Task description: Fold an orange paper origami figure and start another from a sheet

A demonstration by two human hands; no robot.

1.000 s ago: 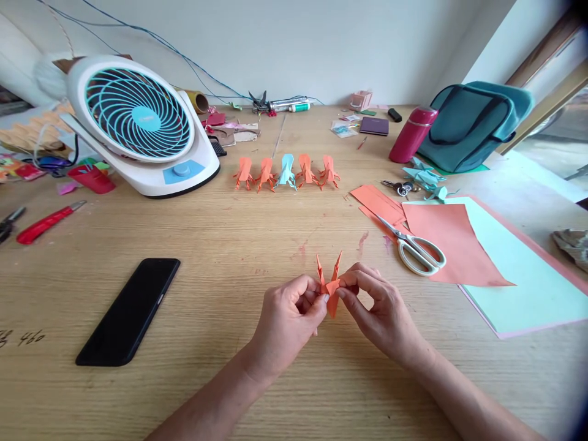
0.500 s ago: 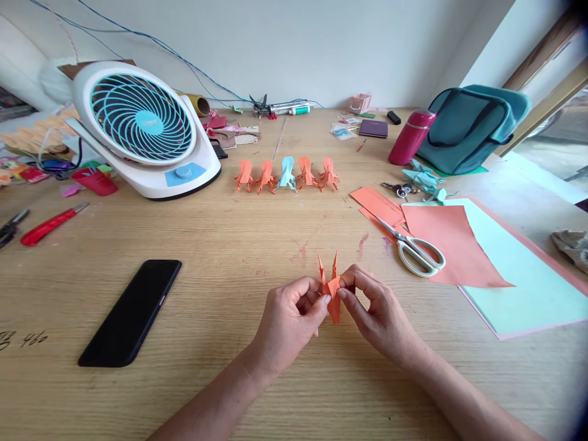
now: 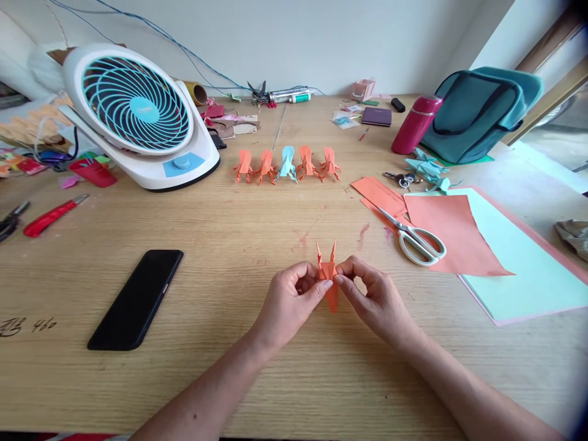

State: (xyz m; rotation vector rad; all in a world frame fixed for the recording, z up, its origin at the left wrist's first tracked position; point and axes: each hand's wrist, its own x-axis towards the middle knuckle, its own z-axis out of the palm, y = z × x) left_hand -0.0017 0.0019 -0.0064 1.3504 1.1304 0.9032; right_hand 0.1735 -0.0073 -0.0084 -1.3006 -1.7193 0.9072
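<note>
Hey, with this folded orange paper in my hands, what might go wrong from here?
The folded paper might tear or crease wrongly, since your left hand and right hand pinch it. Air from the fan, if it runs, could topple the row of paper figures. The scissors lie partly on the orange sheet, so tugging that might drag them.

Left hand [image 3: 290, 305] and right hand [image 3: 379, 301] pinch an orange folded-paper figure [image 3: 327, 269] at a wooden table [image 3: 220, 312].
Its two thin prongs [image 3: 333, 250] point away from the person. Beyond, four orange figures [image 3: 245, 162] and a light-blue figure [image 3: 287, 162] stand in a row, the light-blue one in the middle; a fan [image 3: 146, 110] and black phone [image 3: 135, 300] are to the left, scissors [image 3: 403, 228] on orange paper [image 3: 459, 239] to the right.
</note>
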